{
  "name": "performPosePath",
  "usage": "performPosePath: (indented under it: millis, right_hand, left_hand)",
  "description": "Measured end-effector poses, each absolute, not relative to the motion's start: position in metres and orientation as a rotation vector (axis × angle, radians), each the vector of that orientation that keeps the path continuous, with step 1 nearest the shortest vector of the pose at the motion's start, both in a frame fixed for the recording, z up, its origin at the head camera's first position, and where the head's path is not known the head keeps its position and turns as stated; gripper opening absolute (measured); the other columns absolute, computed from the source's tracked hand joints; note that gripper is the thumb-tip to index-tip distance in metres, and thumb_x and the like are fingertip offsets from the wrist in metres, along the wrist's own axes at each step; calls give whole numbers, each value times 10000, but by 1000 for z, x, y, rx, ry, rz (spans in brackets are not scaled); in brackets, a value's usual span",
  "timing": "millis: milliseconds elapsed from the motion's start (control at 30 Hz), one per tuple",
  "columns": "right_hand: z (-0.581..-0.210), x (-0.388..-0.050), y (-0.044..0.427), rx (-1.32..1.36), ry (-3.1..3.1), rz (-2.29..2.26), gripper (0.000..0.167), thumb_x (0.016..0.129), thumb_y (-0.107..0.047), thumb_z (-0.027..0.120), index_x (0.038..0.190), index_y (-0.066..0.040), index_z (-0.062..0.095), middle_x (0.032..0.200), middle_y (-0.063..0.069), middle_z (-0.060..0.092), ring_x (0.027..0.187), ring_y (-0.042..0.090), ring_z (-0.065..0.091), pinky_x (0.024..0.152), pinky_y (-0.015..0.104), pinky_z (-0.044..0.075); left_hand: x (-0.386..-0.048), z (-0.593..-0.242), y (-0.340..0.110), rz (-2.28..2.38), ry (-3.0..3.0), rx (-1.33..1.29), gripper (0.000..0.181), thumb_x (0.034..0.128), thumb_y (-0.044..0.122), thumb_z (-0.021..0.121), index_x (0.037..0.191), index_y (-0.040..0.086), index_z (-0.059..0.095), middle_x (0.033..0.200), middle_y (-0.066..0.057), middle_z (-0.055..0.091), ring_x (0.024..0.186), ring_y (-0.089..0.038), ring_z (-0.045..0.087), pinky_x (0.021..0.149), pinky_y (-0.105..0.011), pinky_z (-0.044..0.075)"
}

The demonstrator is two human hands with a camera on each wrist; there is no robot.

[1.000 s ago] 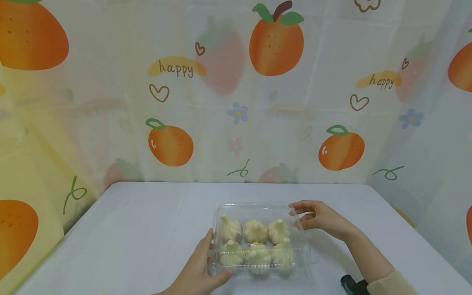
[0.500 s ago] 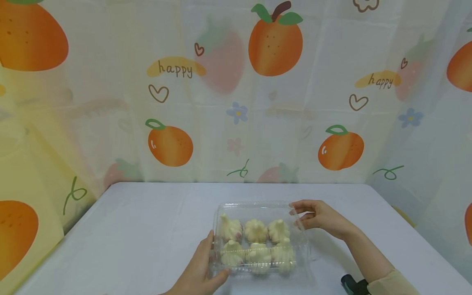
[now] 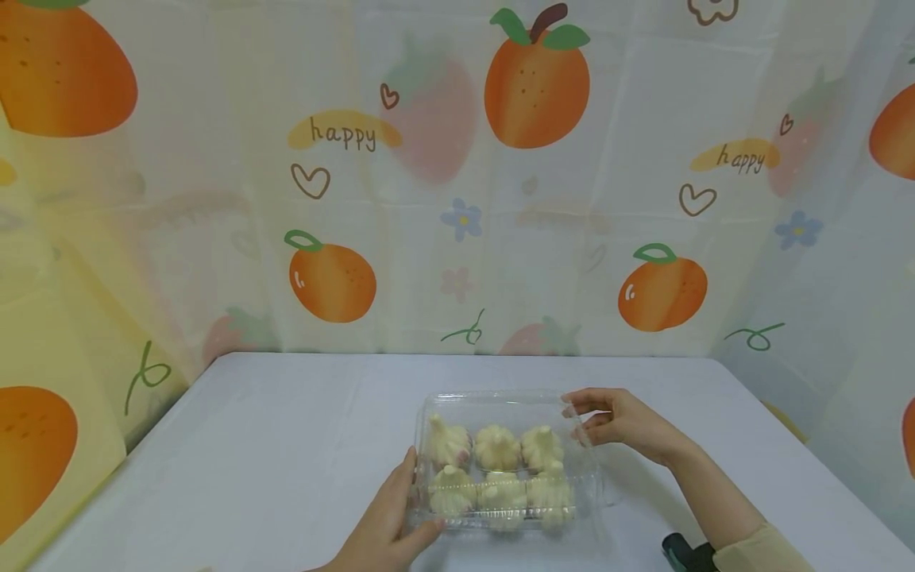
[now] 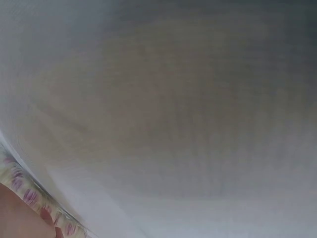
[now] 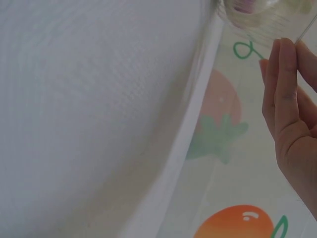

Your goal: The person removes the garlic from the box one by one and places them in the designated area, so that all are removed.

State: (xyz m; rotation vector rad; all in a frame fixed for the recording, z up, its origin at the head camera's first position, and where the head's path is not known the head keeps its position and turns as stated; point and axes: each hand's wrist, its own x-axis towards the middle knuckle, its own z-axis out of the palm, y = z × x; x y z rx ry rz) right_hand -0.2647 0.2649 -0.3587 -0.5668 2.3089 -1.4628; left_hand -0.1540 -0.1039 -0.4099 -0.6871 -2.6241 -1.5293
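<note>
In the head view a clear plastic clamshell box (image 3: 500,407) stands at the front middle of the white table, its lid down. Several pale garlic bulbs (image 3: 498,449) lie inside in two rows; purple streaks show on the bulbs (image 4: 30,197) in the left wrist view. My left hand (image 3: 391,516) grips the box's left side, thumb at the front left corner and fingers along the side. At the far right corner my right hand (image 3: 616,421) pinches the box's edge; the right wrist view shows these fingertips (image 5: 287,54) meeting the thin plastic.
A dark object (image 3: 688,552), partly cut off, is by the right forearm at the front edge of the table. The white-covered table (image 3: 286,445) ends at a fruit-printed curtain (image 3: 429,262) behind and at both sides.
Almost nothing differs. The left thumb has slid slightly left along the box's front edge, and both hands stay at the box.
</note>
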Motion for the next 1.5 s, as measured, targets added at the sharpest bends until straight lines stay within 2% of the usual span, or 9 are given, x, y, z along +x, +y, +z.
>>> performPosePath:
  millis: [133, 367, 500, 933, 1067, 1500]
  right_hand:
    - [-358, -264, 264, -564, 2320, -1460, 670, 887, -92, 697, 1449, 95, 383, 1390, 371, 473, 1057, 284, 699, 856, 269, 585]
    - [-357, -263, 266, -568, 2362, -1431, 661, 892, -128, 710, 1452, 59, 412, 1395, 340, 501, 1110, 320, 674, 876, 286, 573]
    - [-357, -263, 266, -572, 2372, -1424, 663, 890, -134, 714, 1453, 50, 416, 1397, 331, 504, 1114, 321, 670, 879, 299, 573]
    - [-357, -263, 266, -582, 2388, -1405, 666, 887, -106, 701, 1452, 75, 399, 1383, 341, 506, 1094, 312, 677, 877, 294, 575]
    - [-356, -263, 265, -583, 2397, -1397, 663, 887, -107, 700, 1449, 78, 401, 1379, 342, 508, 1084, 305, 682, 872, 285, 572]
    - [-355, -263, 263, -584, 2404, -1397, 652, 883, -104, 701, 1444, 67, 417, 1379, 344, 507, 1056, 281, 688, 847, 265, 567]
  left_hand:
    - [-154, -411, -104, -1548, -2628, -684, 906, 937, 315, 623, 1528, -118, 91, 1554, -369, 224, 1392, -544, 322, 1038, -762, 323]
    - [-156, -415, -105, -1473, -2608, -726, 849, 947, 273, 599, 1522, -128, 119, 1514, -347, 324, 1349, -461, 403, 1031, -707, 375]
    - [-158, -417, -105, -1437, -2610, -757, 824, 957, 255, 575, 1519, -134, 115, 1517, -350, 320, 1341, -451, 411, 1024, -704, 380]
    - [-156, -418, -104, -1451, -2590, -774, 790, 957, 190, 546, 1507, -160, 100, 1528, -405, 236, 1349, -518, 370, 1017, -750, 352]
    - [-155, -418, -102, -1443, -2591, -756, 774, 939, 152, 526, 1509, -157, 101, 1530, -401, 239, 1338, -495, 390, 1013, -750, 359]
    - [-155, -418, -99, -1416, -2612, -726, 740, 927, 104, 469, 1497, -178, 90, 1529, -426, 209, 1353, -567, 346, 1022, -778, 316]
